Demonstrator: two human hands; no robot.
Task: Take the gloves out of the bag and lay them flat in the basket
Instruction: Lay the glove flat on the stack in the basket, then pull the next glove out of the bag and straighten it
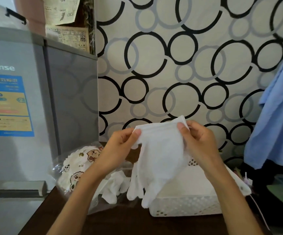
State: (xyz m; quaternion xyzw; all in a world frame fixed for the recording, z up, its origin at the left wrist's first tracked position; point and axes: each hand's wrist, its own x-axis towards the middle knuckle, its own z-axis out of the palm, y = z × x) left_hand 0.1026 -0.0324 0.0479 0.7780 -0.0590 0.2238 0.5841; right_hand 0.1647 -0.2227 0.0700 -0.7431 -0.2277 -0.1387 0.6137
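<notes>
A dark brown bench fills the bottom of the frame, pushed up against a wall papered in black and grey rings. At the left stands a grey fridge with a blue and yellow label on its door (the brand lettering is cut off at the frame's left edge), and yellowed newspaper shows behind it at the upper left. A blue cloth hangs at the right edge, with something green below it at the lower right, too blurred to name. On the bench, lower centre-right, sits a white perforated basket; its far side is hidden behind the forearms and the hanging glove. To its left lies a clear bag printed with cartoon animals, its outline hard to follow where the plastic goes transparent, and a crumpled white piece lies at its mouth, probably another glove, though that cannot be made out for sure. In the middle of the frame, held up above the basket's left end, is a white glove, possibly a pair laid together: the ribbed cuff is at the top, stretched level, and the fingers hang down, their tips reaching in front of the basket's near left corner. The left hand pinches the cuff's left corner between thumb and fingers, and the right hand pinches the right corner the same way.
</notes>
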